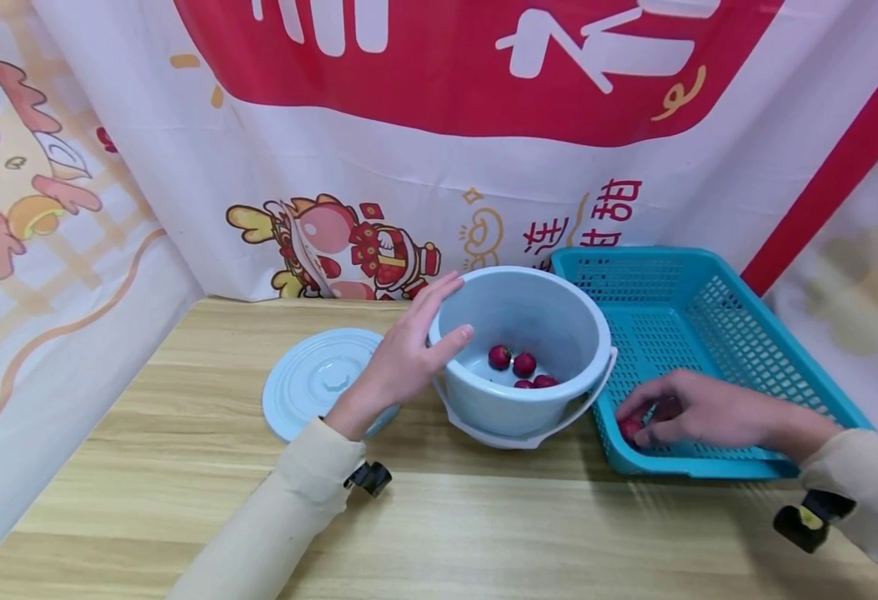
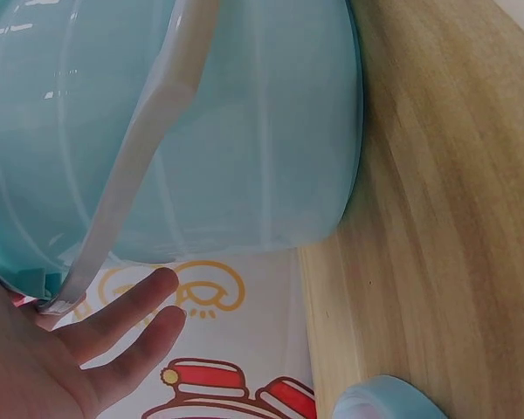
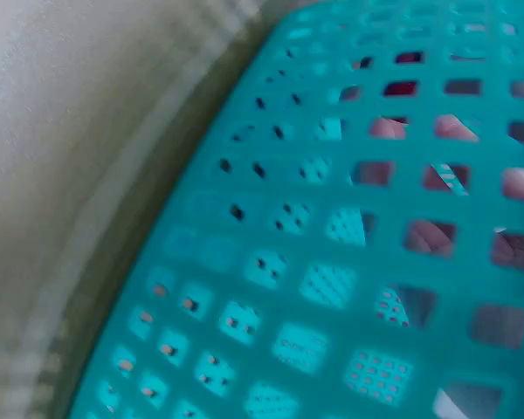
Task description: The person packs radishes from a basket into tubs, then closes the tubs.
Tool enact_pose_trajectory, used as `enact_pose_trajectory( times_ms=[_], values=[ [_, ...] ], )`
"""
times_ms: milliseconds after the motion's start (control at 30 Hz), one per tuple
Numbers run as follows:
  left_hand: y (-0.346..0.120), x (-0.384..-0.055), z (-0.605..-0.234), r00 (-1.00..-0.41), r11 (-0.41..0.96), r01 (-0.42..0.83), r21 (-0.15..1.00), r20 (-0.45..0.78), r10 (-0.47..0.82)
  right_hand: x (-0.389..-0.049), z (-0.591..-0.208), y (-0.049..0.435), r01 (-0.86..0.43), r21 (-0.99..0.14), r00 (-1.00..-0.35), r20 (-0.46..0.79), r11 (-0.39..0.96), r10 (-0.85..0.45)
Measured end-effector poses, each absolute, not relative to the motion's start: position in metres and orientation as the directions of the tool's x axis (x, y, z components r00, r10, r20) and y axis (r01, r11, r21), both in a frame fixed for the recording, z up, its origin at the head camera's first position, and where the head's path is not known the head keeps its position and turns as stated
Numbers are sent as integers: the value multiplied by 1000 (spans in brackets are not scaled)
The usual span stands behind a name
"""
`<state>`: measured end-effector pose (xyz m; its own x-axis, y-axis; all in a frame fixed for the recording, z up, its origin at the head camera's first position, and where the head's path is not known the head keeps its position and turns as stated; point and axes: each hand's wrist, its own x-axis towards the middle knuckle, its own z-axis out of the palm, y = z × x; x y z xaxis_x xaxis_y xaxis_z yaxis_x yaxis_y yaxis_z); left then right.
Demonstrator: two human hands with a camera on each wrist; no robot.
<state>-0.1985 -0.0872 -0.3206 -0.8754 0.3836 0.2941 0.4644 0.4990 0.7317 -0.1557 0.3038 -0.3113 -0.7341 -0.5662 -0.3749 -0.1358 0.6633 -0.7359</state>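
A light blue bucket (image 1: 521,412) with a pale handle (image 1: 532,440) stands upright, and several small round dark red fruits (image 1: 499,357) lie at its bottom. My left hand (image 1: 412,342) rests on the bucket's left rim, its fingers nearly straight; in the left wrist view two fingers (image 2: 135,301) extend beside the bucket's wall. Inside the blue-green basket (image 1: 769,333), at its near left corner, my right hand (image 1: 701,408) curls its fingers round a small dark red fruit (image 1: 631,429). In the right wrist view the basket's perforated wall (image 3: 244,253) hides most of that hand.
A round light blue lid (image 1: 311,379) lies flat on the wooden table (image 1: 183,433), left of the bucket. The basket stands close to the bucket's right side. Behind the table hangs a printed white and red cloth (image 1: 408,167).
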Motion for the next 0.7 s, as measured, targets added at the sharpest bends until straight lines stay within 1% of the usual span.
enact_pose_trajectory(
  times_ms=[167,267,400,533,633,700],
  values=[
    [-87,-199,-320,-874,500,466,730,291,390,-156,-297,312,-144,-737,-777,-329,660,-537],
    [-87,-199,-320,-873,499,468,729,294,389,-157,-284,314,-156,-708,-813,-304,689,-497],
    [-88,-201,-321,-870,485,467,739,289,398,-160,-265,318,-187,-666,-861,-243,722,-447],
    [-90,-203,-322,-871,465,457,758,275,407,-165,-248,319,-240,-628,-899,-145,741,-414],
    [-93,-205,-323,-870,460,461,759,284,403,-170,-237,317,-247,-605,-920,-97,757,-379],
    [-94,-205,-323,-864,457,474,753,298,406,-174,-230,316,-231,-606,-931,-88,761,-353]
  ],
)
